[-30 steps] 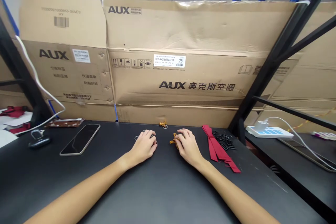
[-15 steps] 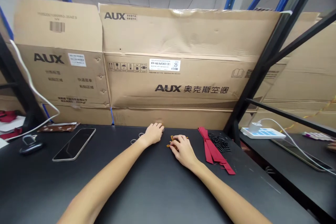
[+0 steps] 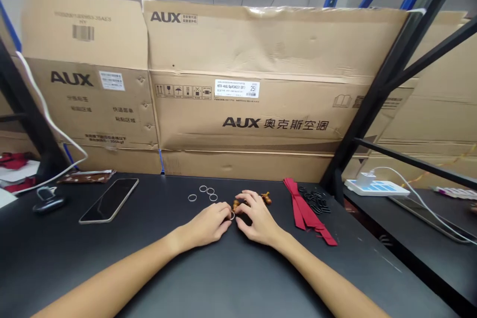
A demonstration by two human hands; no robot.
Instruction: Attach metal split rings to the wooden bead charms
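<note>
My left hand (image 3: 209, 224) is closed in a pinch on a thin silver key ring (image 3: 232, 215), its fingertips close to the table. Facing it, my right hand (image 3: 258, 218) curves over a small group of brown, gourd-shaped beads (image 3: 266, 198), thumb and fingers apart. One bead (image 3: 235, 204) shows beside its fingertips, very near the ring; others are partly hidden under the fingers. Several loose silver rings (image 3: 192, 198) lie on the black table (image 3: 208, 278) beyond my left hand.
Red ribbon strips (image 3: 306, 208) and a heap of black clips (image 3: 316, 200) lie on the right. To the left are a phone (image 3: 109, 200), a dark rounded device (image 3: 49, 202) and a brown packet (image 3: 87, 177). Cardboard (image 3: 238, 109) walls off the back; a white power strip (image 3: 376, 188) sits beyond the rack post.
My left hand has come back toward me and right from the rings, now with one ring in its fingertips. My right hand has shifted slightly left and nearer, still over the beads.
</note>
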